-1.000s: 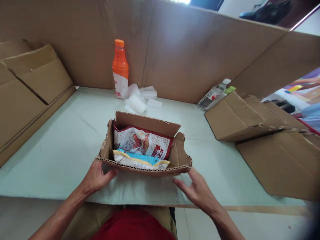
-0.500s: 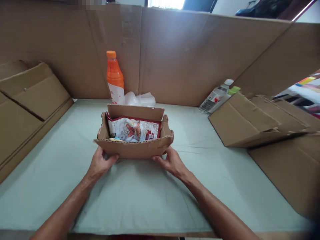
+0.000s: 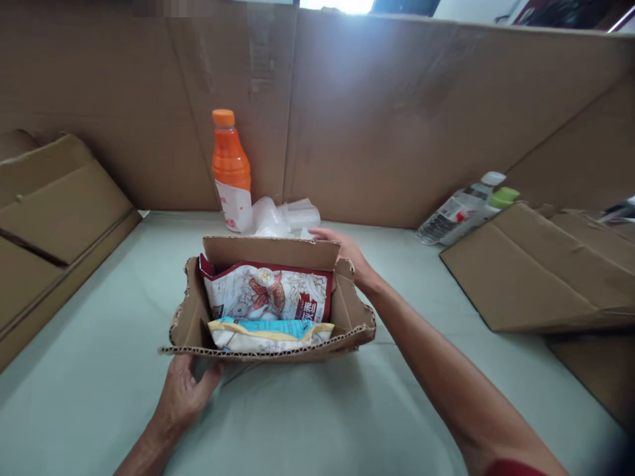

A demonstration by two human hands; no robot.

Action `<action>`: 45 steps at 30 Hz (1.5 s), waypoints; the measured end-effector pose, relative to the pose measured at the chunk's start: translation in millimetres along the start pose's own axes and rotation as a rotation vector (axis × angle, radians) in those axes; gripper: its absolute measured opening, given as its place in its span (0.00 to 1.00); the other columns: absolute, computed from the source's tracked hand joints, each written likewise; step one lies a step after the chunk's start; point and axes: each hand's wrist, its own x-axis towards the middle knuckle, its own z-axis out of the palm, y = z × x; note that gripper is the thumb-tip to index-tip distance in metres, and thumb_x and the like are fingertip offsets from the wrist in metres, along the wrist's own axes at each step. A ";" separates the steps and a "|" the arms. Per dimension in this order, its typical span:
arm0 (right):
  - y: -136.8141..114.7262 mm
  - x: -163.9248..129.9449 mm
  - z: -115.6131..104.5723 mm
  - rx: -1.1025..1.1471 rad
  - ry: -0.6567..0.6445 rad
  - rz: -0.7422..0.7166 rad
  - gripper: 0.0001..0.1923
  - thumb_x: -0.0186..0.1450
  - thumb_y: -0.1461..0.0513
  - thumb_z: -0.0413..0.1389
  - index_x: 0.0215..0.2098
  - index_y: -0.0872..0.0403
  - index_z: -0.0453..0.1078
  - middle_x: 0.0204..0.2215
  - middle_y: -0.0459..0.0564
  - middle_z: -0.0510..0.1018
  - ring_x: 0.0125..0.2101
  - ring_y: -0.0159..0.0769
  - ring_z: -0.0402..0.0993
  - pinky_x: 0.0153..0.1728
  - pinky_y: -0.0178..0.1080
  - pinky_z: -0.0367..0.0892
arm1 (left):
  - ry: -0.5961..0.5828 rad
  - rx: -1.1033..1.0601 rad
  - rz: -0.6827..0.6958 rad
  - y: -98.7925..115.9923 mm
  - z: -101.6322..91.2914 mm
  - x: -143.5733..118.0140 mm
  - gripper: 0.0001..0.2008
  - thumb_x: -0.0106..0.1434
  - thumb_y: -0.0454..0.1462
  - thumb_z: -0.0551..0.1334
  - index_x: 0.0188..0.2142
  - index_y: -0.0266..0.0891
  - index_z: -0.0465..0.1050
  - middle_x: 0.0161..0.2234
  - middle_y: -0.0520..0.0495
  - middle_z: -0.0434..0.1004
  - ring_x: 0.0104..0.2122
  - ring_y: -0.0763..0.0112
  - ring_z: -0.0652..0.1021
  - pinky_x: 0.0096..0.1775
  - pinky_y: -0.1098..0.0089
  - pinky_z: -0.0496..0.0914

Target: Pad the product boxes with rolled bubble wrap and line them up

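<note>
Head view: left hand (image 3: 186, 390) (fingers partly hidden) at the cardboard box (image 3: 270, 249).

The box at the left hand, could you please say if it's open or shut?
Open: nothing covers the box, and two packets show inside.

The right hand (image 3: 344, 250) has moved behind the cardboard box (image 3: 270, 248)

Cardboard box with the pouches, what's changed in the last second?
The right hand has moved from the near right corner of the box to behind its far right one. The left hand stays by the near left corner; both pouches remain inside.
</note>
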 end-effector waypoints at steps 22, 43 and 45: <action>-34.9 79.2 33.0 -0.314 -0.499 -0.184 0.08 0.60 0.59 0.61 0.36 0.56 0.79 0.33 0.47 0.82 0.34 0.35 0.74 0.30 0.33 0.60 | 0.062 -0.074 0.096 15.3 5.8 8.5 0.21 0.55 0.42 0.62 0.48 0.37 0.72 0.44 0.39 0.79 0.48 0.52 0.79 0.51 0.55 0.74; 47.8 -92.4 -44.6 0.531 0.238 0.330 0.15 0.46 0.56 0.67 0.29 0.56 0.75 0.24 0.48 0.78 0.23 0.32 0.74 0.22 0.33 0.65 | 0.010 -0.113 0.028 12.6 -0.8 13.0 0.26 0.51 0.49 0.65 0.46 0.38 0.69 0.40 0.43 0.78 0.41 0.56 0.78 0.43 0.60 0.73; 57.8 -116.4 -37.9 0.544 0.264 0.378 0.13 0.46 0.57 0.66 0.29 0.56 0.75 0.23 0.48 0.77 0.23 0.32 0.73 0.21 0.33 0.65 | -0.015 -0.112 0.017 11.7 -2.7 13.5 0.27 0.50 0.49 0.65 0.46 0.38 0.69 0.41 0.43 0.78 0.42 0.55 0.78 0.44 0.61 0.73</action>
